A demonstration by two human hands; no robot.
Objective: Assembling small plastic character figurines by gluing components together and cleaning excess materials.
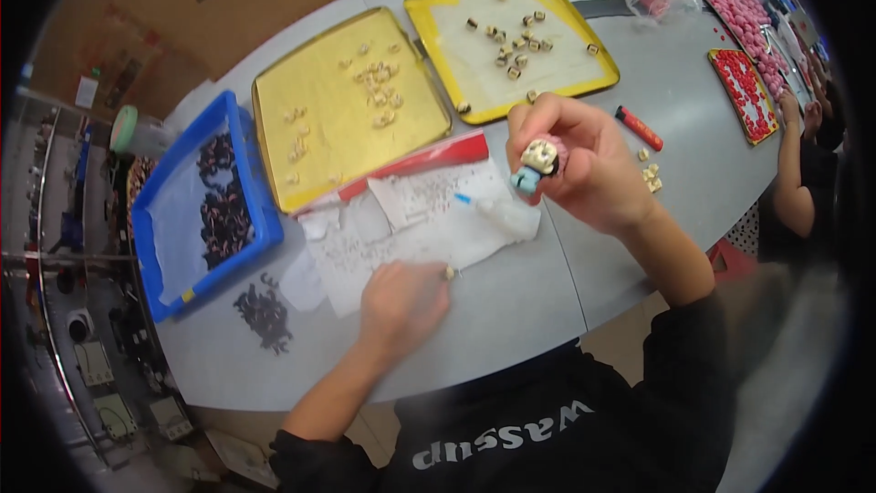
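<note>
Raised over the table, my right hand [607, 169] grips a small doll figurine [540, 157] with a pale face, dark and pink hair and a light blue body. My left hand [401, 306] rests near the table's front with its fingers closed on a small cream piece [449, 272]. Beside that hand lies white paper [351, 283] strewn with tiny dark bits. A clear bottle with a blue tip [502, 215] lies on the paper, between my two hands. Behind it is a long red strip [420, 166].
A yellow tray [301, 73] holds cream pieces; another yellow tray [433, 41] holds dark-and-cream pieces. Dark curved pieces fill a blue tray [265, 205] and form a pile [263, 315]. A red tube [639, 128] lies at right. Beyond, another person's arm [794, 196] reaches toward red pieces [744, 91].
</note>
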